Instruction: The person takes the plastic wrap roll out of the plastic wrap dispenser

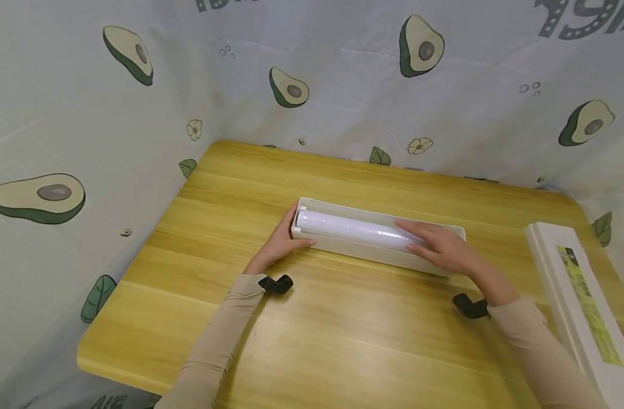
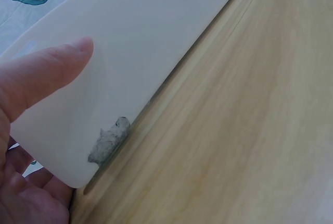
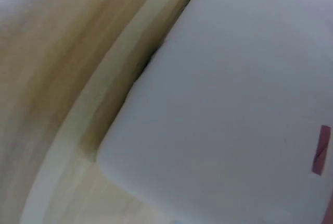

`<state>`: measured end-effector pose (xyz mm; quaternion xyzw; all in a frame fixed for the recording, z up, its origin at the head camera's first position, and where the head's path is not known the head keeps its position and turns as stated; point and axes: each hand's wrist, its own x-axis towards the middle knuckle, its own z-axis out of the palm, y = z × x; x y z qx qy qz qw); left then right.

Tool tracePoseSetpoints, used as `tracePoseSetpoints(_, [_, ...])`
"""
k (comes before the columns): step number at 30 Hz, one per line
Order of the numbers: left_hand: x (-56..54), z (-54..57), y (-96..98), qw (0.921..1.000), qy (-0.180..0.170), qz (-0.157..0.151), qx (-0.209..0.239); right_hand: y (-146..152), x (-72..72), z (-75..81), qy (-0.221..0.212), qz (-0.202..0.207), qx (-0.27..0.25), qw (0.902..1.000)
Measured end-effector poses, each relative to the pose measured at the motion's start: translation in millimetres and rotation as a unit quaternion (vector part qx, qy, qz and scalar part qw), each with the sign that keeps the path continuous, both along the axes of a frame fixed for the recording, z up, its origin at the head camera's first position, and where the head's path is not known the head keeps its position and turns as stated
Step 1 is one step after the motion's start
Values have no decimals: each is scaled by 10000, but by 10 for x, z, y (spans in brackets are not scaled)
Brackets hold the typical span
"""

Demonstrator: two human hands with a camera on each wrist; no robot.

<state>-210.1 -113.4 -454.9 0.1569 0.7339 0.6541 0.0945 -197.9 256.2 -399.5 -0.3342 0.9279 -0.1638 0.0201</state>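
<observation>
A long white box lies open-topped across the table with a white plastic-wrapped roll inside it. My left hand grips the box's left end, thumb along its front face and the other fingers round the end. Over the right part of the roll lies my right hand, its fingers nearly straight and spread from the thumb, with the tips at the roll. The right end of the roll is hidden under this hand. Close up, the right wrist view shows the box's plain white wall.
A long white lid-like piece with a yellow-green label lies at the table's right side. The wooden table meets an avocado-print curtain at the back and left. A grey patch marks the box's lower edge.
</observation>
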Motion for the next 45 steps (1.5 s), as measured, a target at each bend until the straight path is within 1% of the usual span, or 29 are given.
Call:
tracePoseSetpoints(3, [-6,-14,0,10000,39,1,-50,-8,-47,-13,-31,77,77,9999])
tracePoseSetpoints(7, [-64,-176,1,10000,54,59,-45,-25,-88,-20,-129,188,138,9996])
tracePoseSetpoints(9, [-59,-172,10,9999,-40,73,-59,-30,-102,-16,-190,208,164,9995])
tracePoseSetpoints(12, [-48,-137,17,9998,-151,74,-72,-30,-125,-13,-274,221,195,9992])
tracePoseSetpoints(19, [56,126,19,9996,-234,16,-162,-32,-167,-23,-320,200,167,9991])
tracePoseSetpoints(25, [79,180,28,9997,-191,11,-143,-37,-152,-23,-146,248,-52,9996])
tracePoseSetpoints(29, [82,184,35,9996,-237,17,-148,-38,-134,-18,100,305,-158,9994])
tracePoseSetpoints(35, [59,153,46,9997,-204,-24,-100,-39,-92,-19,783,430,-235,9957])
tracePoseSetpoints(42, [-42,-92,34,9997,-182,91,-106,-65,-40,18,1465,469,-266,9877])
tracePoseSetpoints(45, [-44,-126,26,9998,-91,120,-159,-87,-28,54,1755,493,-245,9829])
